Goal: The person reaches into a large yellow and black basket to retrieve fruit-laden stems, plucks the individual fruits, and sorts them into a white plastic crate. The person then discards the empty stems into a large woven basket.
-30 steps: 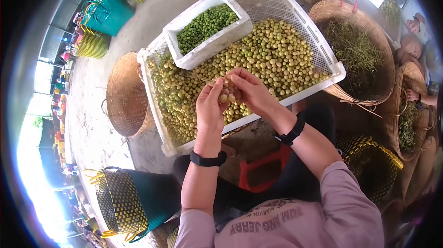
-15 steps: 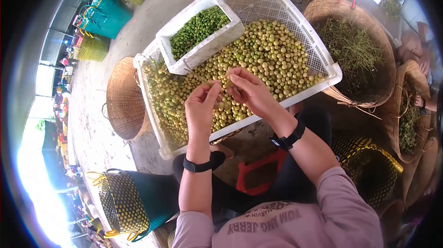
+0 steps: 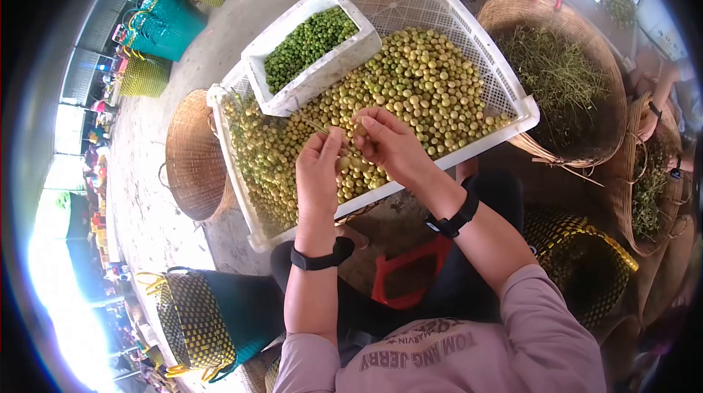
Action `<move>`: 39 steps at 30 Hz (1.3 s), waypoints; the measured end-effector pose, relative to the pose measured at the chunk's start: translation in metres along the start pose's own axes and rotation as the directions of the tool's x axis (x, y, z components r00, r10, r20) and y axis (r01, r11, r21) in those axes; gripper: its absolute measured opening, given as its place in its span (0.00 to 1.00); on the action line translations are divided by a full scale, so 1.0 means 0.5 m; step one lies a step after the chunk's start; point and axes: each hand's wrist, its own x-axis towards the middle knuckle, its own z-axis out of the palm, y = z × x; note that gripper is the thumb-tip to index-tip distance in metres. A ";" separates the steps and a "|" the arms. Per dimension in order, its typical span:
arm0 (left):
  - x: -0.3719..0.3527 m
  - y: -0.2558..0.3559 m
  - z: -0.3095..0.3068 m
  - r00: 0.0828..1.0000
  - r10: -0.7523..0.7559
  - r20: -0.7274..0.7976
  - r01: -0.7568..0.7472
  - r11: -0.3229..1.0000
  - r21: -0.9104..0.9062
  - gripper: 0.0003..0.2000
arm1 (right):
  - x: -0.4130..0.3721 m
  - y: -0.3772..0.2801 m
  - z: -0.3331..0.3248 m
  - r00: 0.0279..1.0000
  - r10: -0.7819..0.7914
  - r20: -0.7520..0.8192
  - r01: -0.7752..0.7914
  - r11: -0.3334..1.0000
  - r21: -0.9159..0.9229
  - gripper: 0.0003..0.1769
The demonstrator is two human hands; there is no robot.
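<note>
My left hand (image 3: 318,170) is closed over the pile, thumb and fingertips pinching a thin green stem (image 3: 312,125) that sticks out up and to the left. Just beside it, my right hand (image 3: 394,146) has its thumb and fingers curled together; what lies between them is too small to make out. Under both hands, small round yellow-green fruits (image 3: 425,64) fill much of a white plastic crate (image 3: 499,71). A white foam box (image 3: 322,71) rests in the crate at the upper left and holds small dark-green fruits (image 3: 307,49).
A wicker basket (image 3: 194,155) stands left of the crate. To the right, another basket (image 3: 611,64) holds stems (image 3: 553,71). Woven black-and-yellow baskets (image 3: 194,320) flank my legs. A red stool (image 3: 388,294) is below. Another person's hand (image 3: 648,126) reaches over a basket at far right.
My hands have moved slightly apart, with the stem still in my left fingers. At far right, the other person's hand has come down over their basket. The view has shifted slightly.
</note>
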 end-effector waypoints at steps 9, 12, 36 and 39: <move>0.009 0.017 -0.025 0.958 0.183 -0.221 -0.205 0.976 -0.079 0.05 | -0.012 -0.007 0.008 0.999 -0.028 -0.032 0.016 0.952 -0.306 0.19; 0.005 0.014 -0.020 0.942 0.212 -0.259 -0.230 0.972 -0.044 0.06 | -0.014 0.001 0.014 0.989 0.147 -0.013 -0.138 0.887 -0.441 0.20; 0.022 0.003 -0.044 0.916 0.102 -0.388 -0.218 0.938 -0.268 0.05 | -0.021 0.033 0.013 0.972 0.228 0.064 -0.203 0.943 -0.264 0.11; 0.017 0.015 -0.053 0.942 0.026 -0.336 -0.173 0.893 -0.415 0.04 | -0.026 0.026 0.026 0.942 0.332 0.058 -0.317 0.931 -0.182 0.13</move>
